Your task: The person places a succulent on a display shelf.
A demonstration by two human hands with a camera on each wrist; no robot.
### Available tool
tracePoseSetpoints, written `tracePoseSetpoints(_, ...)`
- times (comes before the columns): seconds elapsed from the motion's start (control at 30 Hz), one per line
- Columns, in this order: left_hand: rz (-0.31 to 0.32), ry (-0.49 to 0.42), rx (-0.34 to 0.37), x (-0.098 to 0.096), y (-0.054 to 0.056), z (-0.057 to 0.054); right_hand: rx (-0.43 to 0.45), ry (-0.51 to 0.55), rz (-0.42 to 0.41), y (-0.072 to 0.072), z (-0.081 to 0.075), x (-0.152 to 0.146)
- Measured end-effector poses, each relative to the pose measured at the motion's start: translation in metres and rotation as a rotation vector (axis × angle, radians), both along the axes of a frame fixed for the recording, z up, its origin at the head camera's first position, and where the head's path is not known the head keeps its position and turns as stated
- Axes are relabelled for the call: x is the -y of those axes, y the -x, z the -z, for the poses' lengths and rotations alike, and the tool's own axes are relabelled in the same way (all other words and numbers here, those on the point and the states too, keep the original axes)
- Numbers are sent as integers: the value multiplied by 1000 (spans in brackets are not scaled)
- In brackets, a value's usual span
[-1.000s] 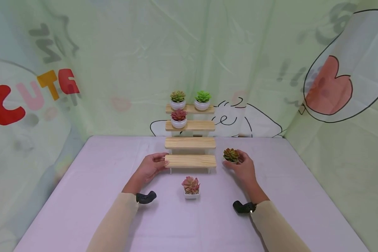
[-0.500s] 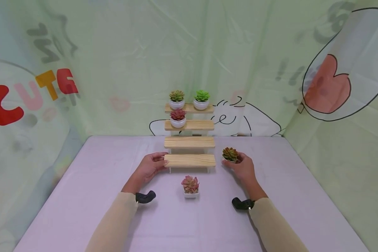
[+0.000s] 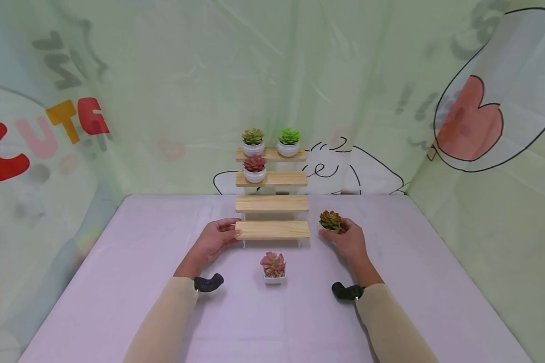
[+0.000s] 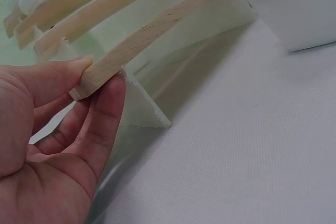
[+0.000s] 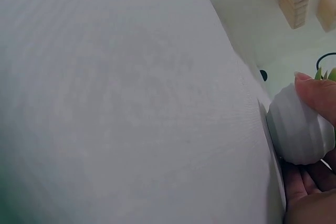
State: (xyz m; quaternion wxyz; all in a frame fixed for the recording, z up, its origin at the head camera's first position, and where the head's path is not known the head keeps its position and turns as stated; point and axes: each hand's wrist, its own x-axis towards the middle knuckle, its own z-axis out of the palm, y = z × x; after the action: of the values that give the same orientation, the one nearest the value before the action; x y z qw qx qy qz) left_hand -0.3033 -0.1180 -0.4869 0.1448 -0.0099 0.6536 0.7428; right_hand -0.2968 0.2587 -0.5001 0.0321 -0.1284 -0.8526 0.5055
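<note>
At the left end of a stepped wooden display stand point(image 3: 272, 230), my left hand point(image 3: 212, 241) pinches the lowest board. The left wrist view shows the thumb above and fingers beneath this board point(image 4: 142, 35). Right of the stand, my right hand point(image 3: 351, 243) holds a green-and-reddish potted succulent point(image 3: 330, 220) by its pot. In the right wrist view, thumb and fingers go round its ribbed white pot point(image 5: 296, 129), low at the tabletop. A pink succulent point(image 3: 273, 263) in a square white pot stands in front of the stand.
The top board bears an olive-green succulent point(image 3: 253, 141) at left and a bright green one point(image 3: 289, 141) at right. A dark red succulent point(image 3: 255, 169) sits on the board below, at its left. Behind the pale tablecloth point(image 3: 163, 322) hangs a printed curtain point(image 3: 186, 91).
The head view has shifted slightly, so everything sits a little farther left and higher. Both hands keep their holds, and the plants stay in place.
</note>
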Motion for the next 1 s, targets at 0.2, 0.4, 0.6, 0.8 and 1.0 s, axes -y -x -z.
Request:
tracePoseSetpoints(0.2, 0, -38, -6, 1, -1, 0, 34, -1, 14, 0, -1, 3)
tracePoseSetpoints(0.4, -5, -34, 6, 2, -1, 2, 34, 3, 16, 2, 0, 3)
tracePoseSetpoints(0.6, -11, -33, 7, 3, -1, 4, 43, 17, 12, 2, 0, 5)
tracePoseSetpoints(0.8, -3, -20, 2, 3, -3, 3, 24, 32, 23, 0, 1, 6)
tracePoseSetpoints(1.0, 0, -8, -2, 0, 0, 1, -19, 52, 57, -3, 0, 5)
